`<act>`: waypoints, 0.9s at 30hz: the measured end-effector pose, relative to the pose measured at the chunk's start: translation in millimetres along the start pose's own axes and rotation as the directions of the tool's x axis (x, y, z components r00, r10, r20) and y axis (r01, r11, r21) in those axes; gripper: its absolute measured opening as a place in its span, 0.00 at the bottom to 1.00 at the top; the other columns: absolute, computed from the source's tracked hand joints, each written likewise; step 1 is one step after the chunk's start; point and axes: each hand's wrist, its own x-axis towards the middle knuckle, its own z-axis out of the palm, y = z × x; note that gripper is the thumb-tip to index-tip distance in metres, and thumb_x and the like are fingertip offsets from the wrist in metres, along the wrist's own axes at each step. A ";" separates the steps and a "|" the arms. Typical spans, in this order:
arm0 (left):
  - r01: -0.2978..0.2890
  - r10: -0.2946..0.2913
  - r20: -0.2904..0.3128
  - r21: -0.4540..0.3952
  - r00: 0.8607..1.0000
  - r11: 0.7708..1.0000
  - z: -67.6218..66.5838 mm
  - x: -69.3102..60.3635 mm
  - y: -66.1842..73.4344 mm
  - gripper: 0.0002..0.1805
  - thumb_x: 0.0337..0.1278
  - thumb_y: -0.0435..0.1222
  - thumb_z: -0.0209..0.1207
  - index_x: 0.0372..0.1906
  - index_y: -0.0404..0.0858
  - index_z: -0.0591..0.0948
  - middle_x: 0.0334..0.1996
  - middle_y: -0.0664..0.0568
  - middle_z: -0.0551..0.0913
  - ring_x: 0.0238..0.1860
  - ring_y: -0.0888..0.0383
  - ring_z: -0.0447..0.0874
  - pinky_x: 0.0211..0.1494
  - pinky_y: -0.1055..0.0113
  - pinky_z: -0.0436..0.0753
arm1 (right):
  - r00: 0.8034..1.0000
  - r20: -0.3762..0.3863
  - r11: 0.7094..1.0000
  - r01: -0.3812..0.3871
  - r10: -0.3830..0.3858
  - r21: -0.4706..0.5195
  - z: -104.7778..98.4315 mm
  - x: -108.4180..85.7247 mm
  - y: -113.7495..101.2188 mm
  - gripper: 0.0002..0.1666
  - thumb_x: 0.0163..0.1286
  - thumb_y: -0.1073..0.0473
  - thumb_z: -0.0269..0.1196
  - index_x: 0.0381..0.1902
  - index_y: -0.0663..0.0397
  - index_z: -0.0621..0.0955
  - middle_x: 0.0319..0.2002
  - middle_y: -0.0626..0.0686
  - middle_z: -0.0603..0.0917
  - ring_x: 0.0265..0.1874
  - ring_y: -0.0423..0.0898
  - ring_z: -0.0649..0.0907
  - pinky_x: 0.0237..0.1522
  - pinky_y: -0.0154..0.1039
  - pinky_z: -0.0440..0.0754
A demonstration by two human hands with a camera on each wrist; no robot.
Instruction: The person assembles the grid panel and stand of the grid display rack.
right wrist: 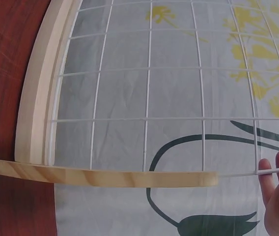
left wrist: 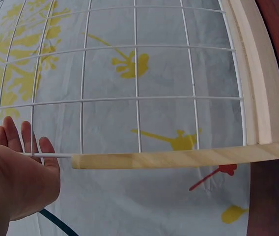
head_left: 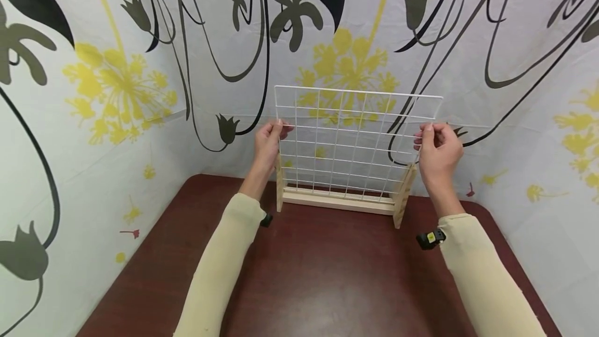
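A white wire grid panel [head_left: 346, 142] stands upright in a pale wooden stand [head_left: 337, 202] near the back of the table. My left hand [head_left: 269, 142] pinches the grid's left edge wire, above the stand's left upright [left wrist: 179, 157]. On the opposite edge, my right hand [head_left: 440, 150] pinches the wire just above the right upright [right wrist: 105, 178]. Both wrist views show fingers curling around the outer wire, partly through the mesh. The grid's lower edge meets the wooden crossbar [left wrist: 260, 73] between the uprights.
The dark red-brown table [head_left: 346, 274] extends in front of the stand. Close behind and on both sides hangs a white cloth [head_left: 224, 92] with yellow and grey plant prints. A small black device [head_left: 430, 239] is worn at the right wrist.
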 end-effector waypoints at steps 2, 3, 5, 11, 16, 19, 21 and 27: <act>0.003 -0.003 -0.002 0.006 1.000 1.000 -1.7 -1.2 -2.1 0.13 0.82 0.37 0.55 0.44 0.33 0.85 0.36 0.60 0.91 0.45 0.64 0.90 0.67 0.53 0.82 | 1.000 0.001 1.000 -0.002 0.002 0.004 -0.8 -3.6 0.2 0.14 0.79 0.65 0.58 0.41 0.76 0.81 0.27 0.35 0.87 0.22 0.33 0.86 0.29 0.26 0.86; 0.001 -0.001 -0.002 0.003 1.000 1.000 -2.4 -1.5 -3.3 0.13 0.82 0.37 0.55 0.44 0.32 0.85 0.35 0.60 0.91 0.44 0.65 0.89 0.69 0.51 0.82 | 1.000 0.003 1.000 -0.007 0.007 0.010 -1.0 -5.6 -2.1 0.13 0.79 0.66 0.58 0.41 0.76 0.82 0.26 0.37 0.87 0.22 0.33 0.86 0.29 0.26 0.86; 0.003 -0.003 -0.002 -0.011 1.000 1.000 -3.3 -1.8 -5.3 0.13 0.81 0.37 0.56 0.44 0.32 0.85 0.34 0.61 0.91 0.44 0.65 0.90 0.72 0.44 0.78 | 1.000 0.002 1.000 -0.012 0.012 0.009 -0.8 -8.4 -4.6 0.13 0.78 0.66 0.58 0.41 0.76 0.82 0.26 0.37 0.87 0.22 0.33 0.86 0.29 0.26 0.86; 0.003 -0.003 -0.003 -0.020 1.000 1.000 -5.6 -2.8 -8.9 0.15 0.80 0.38 0.57 0.45 0.29 0.85 0.34 0.60 0.91 0.43 0.63 0.89 0.74 0.40 0.76 | 1.000 0.007 1.000 0.005 -0.005 0.009 -2.6 -5.2 10.9 0.15 0.79 0.65 0.59 0.43 0.79 0.82 0.28 0.34 0.87 0.24 0.35 0.87 0.30 0.26 0.86; 0.001 -0.001 0.001 0.000 1.000 1.000 -6.4 -2.7 -10.5 0.14 0.80 0.39 0.58 0.45 0.31 0.85 0.34 0.61 0.91 0.44 0.63 0.89 0.74 0.41 0.77 | 0.999 0.052 1.000 -0.006 0.004 0.022 -8.0 -1.8 19.2 0.15 0.79 0.63 0.61 0.44 0.76 0.83 0.30 0.37 0.89 0.25 0.35 0.89 0.32 0.27 0.87; 0.006 -0.006 0.013 0.010 1.000 1.000 -6.2 -1.6 -11.4 0.13 0.80 0.40 0.58 0.45 0.32 0.85 0.34 0.61 0.91 0.43 0.62 0.89 0.73 0.39 0.76 | 0.997 0.079 1.000 -0.024 0.024 -0.002 -14.3 -0.8 19.8 0.14 0.79 0.62 0.62 0.45 0.74 0.84 0.30 0.34 0.89 0.27 0.33 0.90 0.33 0.25 0.87; 0.019 -0.019 0.016 0.007 1.000 1.000 -6.3 -0.7 -12.2 0.13 0.79 0.40 0.59 0.44 0.33 0.85 0.33 0.61 0.92 0.42 0.62 0.90 0.72 0.38 0.76 | 0.995 0.099 0.998 -0.026 0.030 -0.048 -18.1 -0.1 17.5 0.14 0.78 0.62 0.63 0.46 0.74 0.85 0.29 0.32 0.89 0.27 0.30 0.89 0.33 0.23 0.86; 0.032 -0.032 0.003 0.017 0.999 0.999 -9.1 0.4 -12.7 0.10 0.79 0.42 0.60 0.42 0.40 0.85 0.34 0.60 0.92 0.41 0.65 0.91 0.73 0.40 0.76 | 0.985 0.170 0.971 0.047 -0.006 -0.236 -23.0 6.1 11.4 0.14 0.79 0.60 0.64 0.46 0.68 0.88 0.30 0.38 0.89 0.25 0.22 0.85 0.29 0.18 0.81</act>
